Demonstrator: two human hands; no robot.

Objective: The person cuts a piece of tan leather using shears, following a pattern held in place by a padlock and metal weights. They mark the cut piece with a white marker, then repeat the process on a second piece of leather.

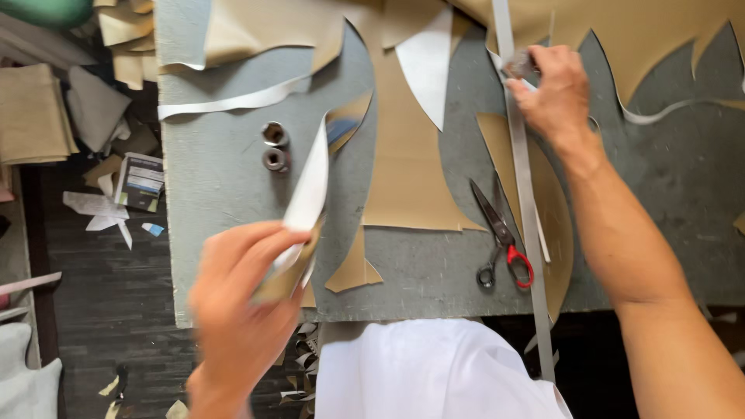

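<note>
Pinching a long tan and white scrap in my left hand near my body, I am gripping the far end of a long grey strip with my right hand, running toward me across the tabletop, beside the scissors.

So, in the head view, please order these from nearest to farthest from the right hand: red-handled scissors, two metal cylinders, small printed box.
From the right hand:
1. Red-handled scissors, below it on the grey table.
2. Two metal cylinders, table's left part.
3. Small printed box, off the left edge.
</note>
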